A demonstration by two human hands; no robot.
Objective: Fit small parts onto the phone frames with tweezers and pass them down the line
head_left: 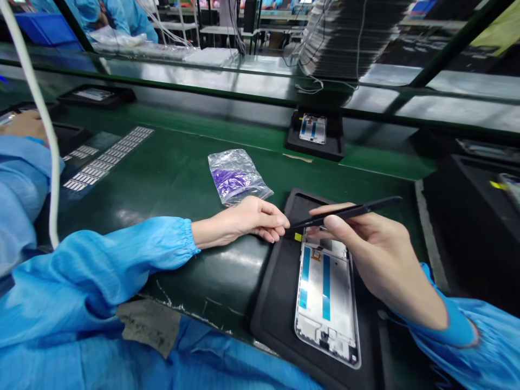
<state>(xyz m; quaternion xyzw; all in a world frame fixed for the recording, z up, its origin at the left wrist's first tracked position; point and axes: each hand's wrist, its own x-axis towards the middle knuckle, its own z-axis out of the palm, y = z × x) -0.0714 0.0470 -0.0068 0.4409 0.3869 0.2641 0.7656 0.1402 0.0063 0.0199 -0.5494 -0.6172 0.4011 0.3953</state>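
Note:
My right hand [377, 254] grips black tweezers [353, 210] above the upper end of a phone frame [335, 292]. Their tips reach the fingertips of my left hand [252, 221], which is pinched closed; whatever small thing it may hold is hidden. Silvery and fitted with blue strips, the phone frame lies in a black foam tray [276, 303]. A small yellow tab [298, 237] sticks out at its upper left. Just behind my left hand lies a clear plastic bag [239, 176] with purple contents.
Another foam tray [290, 142] with a phone frame stands at the back. Stacked black trays [467, 216] rise on the right. A sheet of white labels [109, 157] lies left, near a co-worker's sleeve [24, 184]. A white cable [44, 119] hangs at the left.

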